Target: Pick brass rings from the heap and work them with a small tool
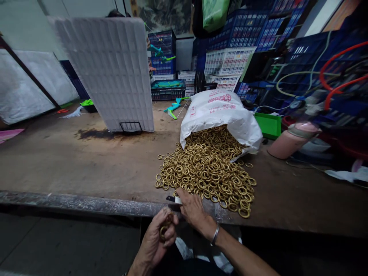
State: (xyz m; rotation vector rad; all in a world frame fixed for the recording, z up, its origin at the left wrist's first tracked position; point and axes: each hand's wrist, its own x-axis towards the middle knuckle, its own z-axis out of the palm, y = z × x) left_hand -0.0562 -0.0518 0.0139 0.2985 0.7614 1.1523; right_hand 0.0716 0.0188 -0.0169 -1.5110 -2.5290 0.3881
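My left hand (158, 237) is closed around a few gold-coloured rings (163, 231), just in front of the table's front edge. In my right hand (192, 209) is a small knife (174, 199) with a dark blade and a white wrapped part by the fingers; the blade points left. A bracelet circles the right wrist. Right behind the right hand spreads a big pile of gold-coloured rings (207, 168), spilling from the mouth of a white woven sack (218, 111) that lies on its side.
A tall white ridged panel (109, 73) stands upright at the back left. Behind the sack lie a teal and green toy bow (175, 107) and stacked crates (227, 61). A green tray (267, 125), a pink bottle (296, 140) and red hoses (330, 76) are on the right.
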